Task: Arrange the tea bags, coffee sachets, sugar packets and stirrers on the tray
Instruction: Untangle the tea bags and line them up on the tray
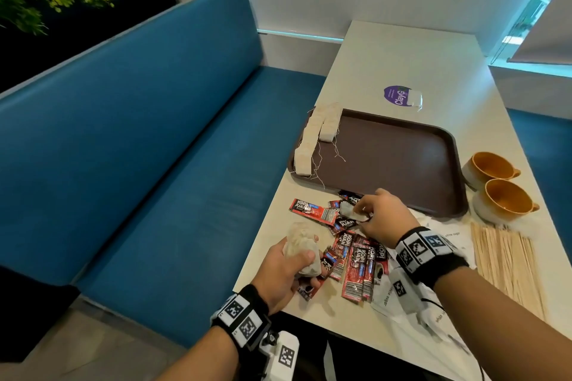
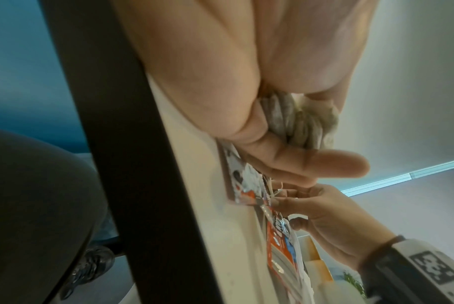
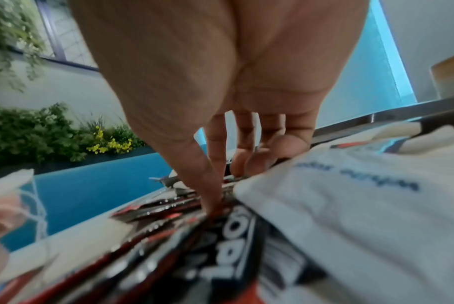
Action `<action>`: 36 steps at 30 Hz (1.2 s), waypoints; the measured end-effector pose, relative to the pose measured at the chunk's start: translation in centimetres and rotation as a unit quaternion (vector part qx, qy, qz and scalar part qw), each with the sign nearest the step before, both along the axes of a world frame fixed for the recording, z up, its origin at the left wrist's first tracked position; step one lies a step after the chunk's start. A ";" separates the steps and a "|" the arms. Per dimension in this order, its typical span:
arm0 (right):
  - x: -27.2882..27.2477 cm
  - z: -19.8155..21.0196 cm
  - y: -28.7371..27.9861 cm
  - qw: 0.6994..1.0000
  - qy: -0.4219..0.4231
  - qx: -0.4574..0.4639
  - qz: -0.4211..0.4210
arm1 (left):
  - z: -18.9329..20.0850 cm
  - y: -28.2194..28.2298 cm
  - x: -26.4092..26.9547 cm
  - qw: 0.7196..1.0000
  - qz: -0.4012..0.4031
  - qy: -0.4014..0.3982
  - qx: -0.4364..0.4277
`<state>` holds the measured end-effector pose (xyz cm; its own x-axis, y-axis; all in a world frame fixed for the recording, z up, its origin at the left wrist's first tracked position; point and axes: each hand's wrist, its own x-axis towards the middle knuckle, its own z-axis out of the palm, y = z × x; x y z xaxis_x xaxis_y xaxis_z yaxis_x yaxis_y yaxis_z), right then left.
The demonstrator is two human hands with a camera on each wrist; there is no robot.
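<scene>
A brown tray [image 1: 402,164] lies mid-table, with a row of tea bags [image 1: 312,139] along its left edge. My left hand [image 1: 311,263] grips a bunch of tea bags [image 1: 298,244] at the table's near left edge; the same bunch of tea bags [image 2: 298,123] shows between its fingers in the left wrist view. My right hand [image 1: 362,212] reaches into the red and black coffee sachets [image 1: 356,266] just in front of the tray and pinches a loose tea bag [image 1: 348,210]. White sugar packets [image 1: 399,288] lie under my right wrist. Wooden stirrers [image 1: 507,263] lie in a heap at the right.
Two orange-lined cups [image 1: 490,168] [image 1: 506,201] stand right of the tray. One tea bag [image 1: 414,99] lies on a purple sticker [image 1: 393,96] behind the tray. A blue bench [image 1: 154,148] runs along the table's left side.
</scene>
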<state>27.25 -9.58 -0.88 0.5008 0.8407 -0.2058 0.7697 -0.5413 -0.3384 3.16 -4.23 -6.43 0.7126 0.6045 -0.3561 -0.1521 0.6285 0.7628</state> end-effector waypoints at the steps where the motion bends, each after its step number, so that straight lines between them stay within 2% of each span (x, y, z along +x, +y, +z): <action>1: 0.0 -0.2 0.1 1.000 -0.007 0.000 0.002 | 0.0 0.0 0.0 1.000 -0.003 -0.006 0.001; 5: -0.1 -0.4 -0.2 1.000 -0.001 0.023 -0.006 | 0.0 0.1 -0.1 1.000 -0.013 -0.018 -0.004; 9: -0.4 0.4 -1.2 0.991 0.074 0.106 -0.043 | 0.1 0.1 -0.3 1.000 -0.018 -0.018 -0.009; 12: -0.3 1.4 -2.1 0.963 0.148 0.208 -0.083 | 0.1 0.1 -0.4 0.999 -0.030 -0.024 -0.014; 15: -0.8 3.2 -2.5 0.916 0.275 0.275 -0.094 | 0.4 0.0 -0.3 0.999 -0.028 -0.020 -0.018; 17: -2.1 4.7 -2.7 0.891 0.359 0.270 -0.066 | 0.6 -0.1 -0.2 0.999 -0.023 -0.014 -0.020; 20: -4.8 6.4 -3.0 0.886 0.419 0.199 0.015 | 0.7 -0.3 0.1 0.999 -0.006 -0.007 -0.035; 24: -7.3 6.7 -2.5 0.893 0.417 0.075 0.151 | 1.0 -0.6 0.3 0.999 0.012 -0.017 -0.041; 27: -8.2 5.9 -1.6 0.908 0.373 0.000 0.193 | 1.1 -0.5 0.0 0.999 -0.001 0.004 -0.045; 29: -8.5 5.2 -0.9 0.937 0.289 -0.004 0.196 | 1.2 -0.3 -0.2 0.999 -0.008 0.025 -0.036; 31: -8.9 4.8 -0.4 0.959 0.217 0.021 0.183 | 1.1 -0.3 -0.3 0.999 -0.030 0.009 -0.028; 33: -8.8 4.5 -0.2 0.964 0.200 0.048 0.168 | 1.1 -0.3 -0.4 0.997 -0.064 -0.021 -0.033; 36: -8.8 3.9 -0.4 0.958 0.231 0.077 0.149 | 1.2 -0.3 -0.7 0.995 -0.098 -0.031 -0.015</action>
